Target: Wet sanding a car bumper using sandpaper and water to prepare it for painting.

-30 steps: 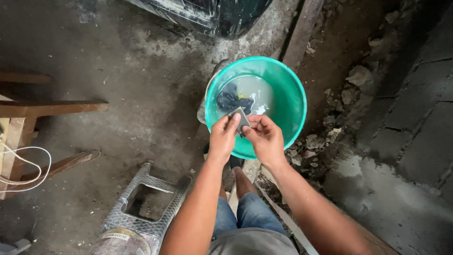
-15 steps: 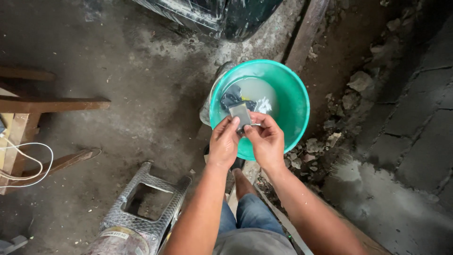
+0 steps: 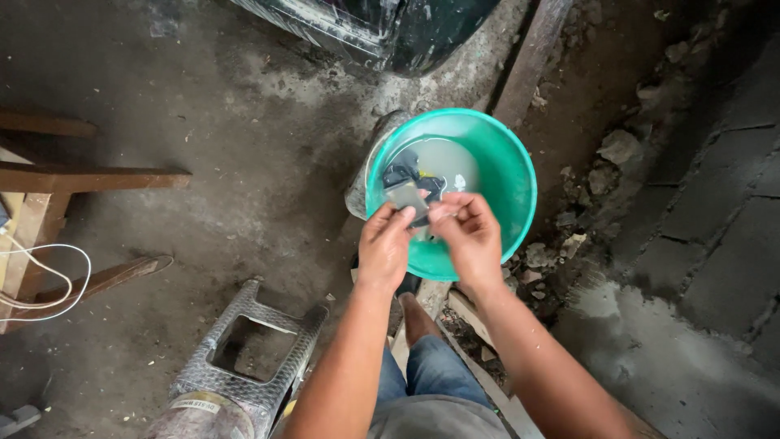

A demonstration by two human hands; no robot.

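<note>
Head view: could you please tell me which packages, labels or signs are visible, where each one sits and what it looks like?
Small packet: flat, greyish, pinched between left hand and right hand above the green basin.
Label: pale curved band with dark print on a clear container at the bottom edge, beside the grey stool.

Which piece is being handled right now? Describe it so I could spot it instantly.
Find the round teal basin of cloudy water on the concrete floor, ahead of the person's knees. Over its near rim, the left hand and right hand pinch a small flat grey piece. Unlike the dark items lying in the water, it is lifted clear.
</note>
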